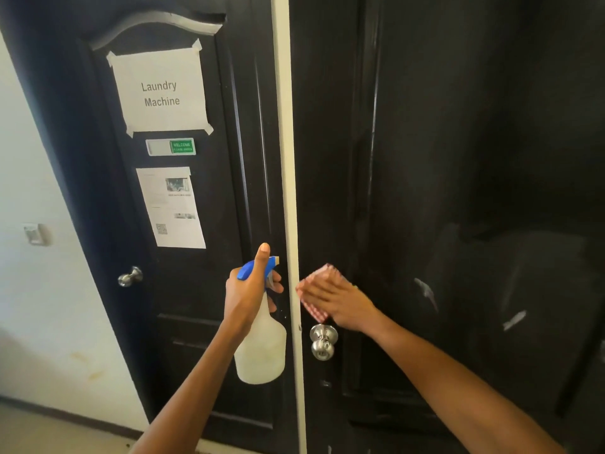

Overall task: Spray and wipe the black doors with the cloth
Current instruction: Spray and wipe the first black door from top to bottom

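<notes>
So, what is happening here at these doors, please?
A person is cleaning two black doors. The left hand grips a spray bottle in front of the left door. The right hand presses a red checked cloth flat on the right door, just above its silver knob.

Both doors (425, 158) are glossy black, cream strip (288, 158) between them; the cloth (314, 290) is red-and-white checked — the spray bottle (262, 348) milky white, blue-headed.
</notes>
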